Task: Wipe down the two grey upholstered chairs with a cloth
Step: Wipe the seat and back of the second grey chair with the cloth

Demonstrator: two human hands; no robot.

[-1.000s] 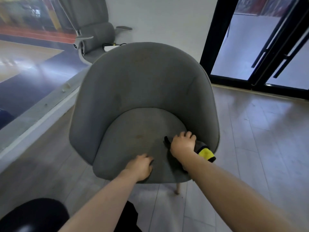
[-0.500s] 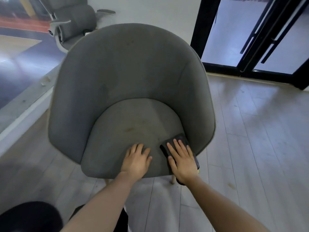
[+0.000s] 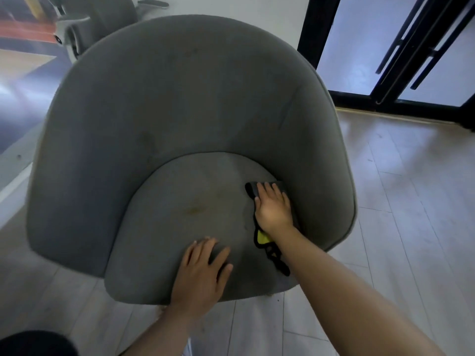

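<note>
— Where is the cloth (image 3: 252,189)?
— Under my right hand (image 3: 273,209), on the right side of the seat cushion (image 3: 164,227), close to where the cushion meets the curved side. It is dark grey with a black edge. A yellow patch (image 3: 262,237) shows just beside my wrist, and a black-edged tail trails toward the front of the seat.
— Are you clutching it?
— No, that grip is released: fingers straight, palm pressing the cloth flat against the fabric.
— And the chair itself?
— A grey upholstered tub chair (image 3: 180,98), its back wrapping round in one curve. There is a brownish stain (image 3: 195,209) near the middle of the seat, left of the cloth, and a dark smudge low on the back.
— Your other hand?
— My left hand (image 3: 203,273) lies on the cushion's front edge, fingers spread, grip released, holding nothing.
— Around it?
— A pale plank floor (image 3: 398,201), black-framed glass doors (image 3: 359,47) behind on the right, and a blurred grey office chair (image 3: 102,19) behind on the left.
</note>
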